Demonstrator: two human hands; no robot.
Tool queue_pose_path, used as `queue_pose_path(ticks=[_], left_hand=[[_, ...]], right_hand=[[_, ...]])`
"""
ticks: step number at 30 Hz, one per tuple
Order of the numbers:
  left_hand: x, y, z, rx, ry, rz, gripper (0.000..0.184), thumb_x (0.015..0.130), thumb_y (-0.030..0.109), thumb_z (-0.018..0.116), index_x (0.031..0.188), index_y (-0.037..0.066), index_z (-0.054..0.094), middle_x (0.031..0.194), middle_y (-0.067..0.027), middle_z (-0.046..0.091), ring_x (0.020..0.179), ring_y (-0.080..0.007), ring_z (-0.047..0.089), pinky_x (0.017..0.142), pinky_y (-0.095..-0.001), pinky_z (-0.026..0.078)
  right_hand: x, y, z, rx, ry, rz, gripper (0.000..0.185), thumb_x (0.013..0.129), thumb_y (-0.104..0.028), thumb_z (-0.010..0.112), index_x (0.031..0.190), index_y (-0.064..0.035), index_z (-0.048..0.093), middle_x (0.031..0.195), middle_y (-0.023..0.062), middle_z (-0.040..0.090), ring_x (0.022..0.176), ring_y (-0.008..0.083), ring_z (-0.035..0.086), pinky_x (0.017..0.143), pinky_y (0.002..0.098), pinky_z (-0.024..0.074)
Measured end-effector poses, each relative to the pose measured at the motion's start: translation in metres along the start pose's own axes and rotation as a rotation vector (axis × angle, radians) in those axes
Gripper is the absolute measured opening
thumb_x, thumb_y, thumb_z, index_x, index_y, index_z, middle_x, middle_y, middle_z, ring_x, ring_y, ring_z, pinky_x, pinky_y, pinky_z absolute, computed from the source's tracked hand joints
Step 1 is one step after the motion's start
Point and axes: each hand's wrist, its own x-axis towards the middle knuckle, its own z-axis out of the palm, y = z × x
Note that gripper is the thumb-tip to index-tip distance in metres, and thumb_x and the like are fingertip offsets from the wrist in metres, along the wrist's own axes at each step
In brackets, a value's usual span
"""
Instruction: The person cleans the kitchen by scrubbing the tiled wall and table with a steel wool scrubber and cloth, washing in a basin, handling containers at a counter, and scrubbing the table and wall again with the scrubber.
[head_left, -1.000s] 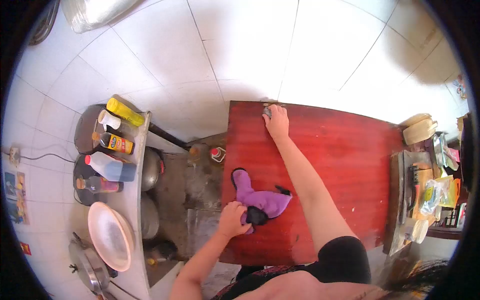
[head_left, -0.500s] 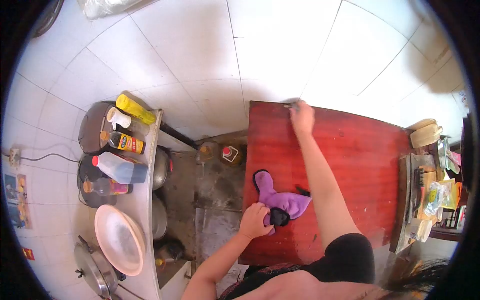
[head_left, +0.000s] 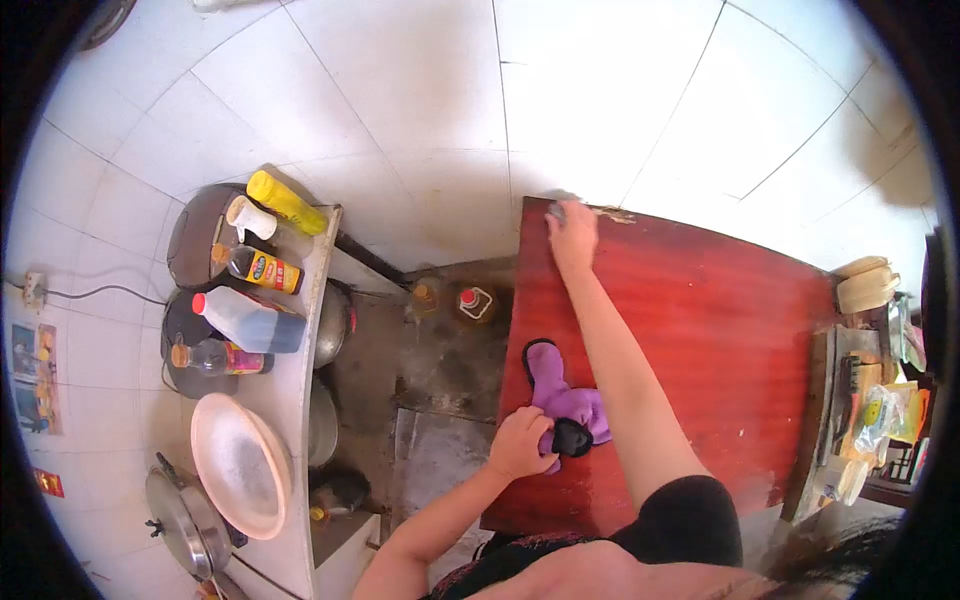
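Observation:
Bunched on the red tabletop (head_left: 690, 330) lies a purple cloth (head_left: 548, 375) with black trim. My left hand (head_left: 522, 443) is closed around its near end, close to the table's left edge. My right arm reaches across to the far left corner, where my right hand (head_left: 572, 235) is closed on a small greyish thing against the tabletop by the wall. Fingers cover most of that thing, so its kind cannot be made out. Just right of this hand, a strip of pale brown residue (head_left: 615, 215) lies along the far edge.
At left, a shelf (head_left: 305, 400) bears sauce bottles (head_left: 262, 270), a yellow bottle (head_left: 287, 202), a pale basin (head_left: 240, 465) and a metal pot (head_left: 188, 525). Oil jugs (head_left: 474, 304) stand on the floor between shelf and table. Packets (head_left: 880, 415) crowd a ledge at right.
My right hand has slid left along the far edge towards the corner, uncovering the residue. The left hand stays on the cloth. The whole view has shifted slightly.

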Motion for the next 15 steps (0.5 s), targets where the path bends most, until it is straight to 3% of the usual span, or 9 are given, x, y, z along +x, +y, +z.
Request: queue_pose_path(ticks=[4,9,11,15], left_hand=[[-0.005,0.000,0.003,0.010,0.030,0.009,0.050,0.050,0.022,0.076,0.092,0.009,0.054,0.101,-0.0126,0.052,0.093,-0.0325,0.052,0.080,-0.0410,0.044],[0.002,0.005,-0.003,0.004,0.008,0.014,0.048,0.050,0.020,0.075,0.092,0.009,0.053,0.098,-0.0120,0.051,0.091,-0.0319,0.051,0.079,-0.0398,0.044],[0.004,0.006,-0.001,-0.007,0.044,0.027,0.048,0.050,0.020,0.075,0.091,0.009,0.053,0.097,-0.0117,0.051,0.091,-0.0317,0.051,0.080,-0.0397,0.043],[-0.002,-0.001,0.003,-0.021,0.051,0.024,0.049,0.051,0.021,0.075,0.093,0.009,0.053,0.100,-0.0122,0.051,0.094,-0.0321,0.051,0.080,-0.0398,0.043]], right_hand=[[0.002,-0.023,0.031,-0.020,-0.051,-0.098,0.031,0.073,-0.012,0.069,0.100,-0.0072,0.055,0.103,0.0126,0.054,0.098,0.0333,0.048,0.085,0.0401,0.0420],[-0.063,-0.027,-0.015,0.102,-0.189,-0.264,0.031,0.073,-0.008,0.067,0.101,-0.0061,0.053,0.101,0.0120,0.053,0.098,0.0333,0.048,0.084,0.0417,0.0406],[-0.042,-0.018,0.005,-0.019,-0.179,-0.358,0.032,0.074,-0.008,0.066,0.103,-0.0060,0.052,0.102,0.0122,0.052,0.099,0.0335,0.047,0.085,0.0405,0.0391],[0.007,-0.022,0.039,-0.043,-0.205,-0.303,0.030,0.077,-0.009,0.063,0.105,-0.0044,0.050,0.104,0.0128,0.051,0.099,0.0336,0.046,0.086,0.0410,0.0380]])
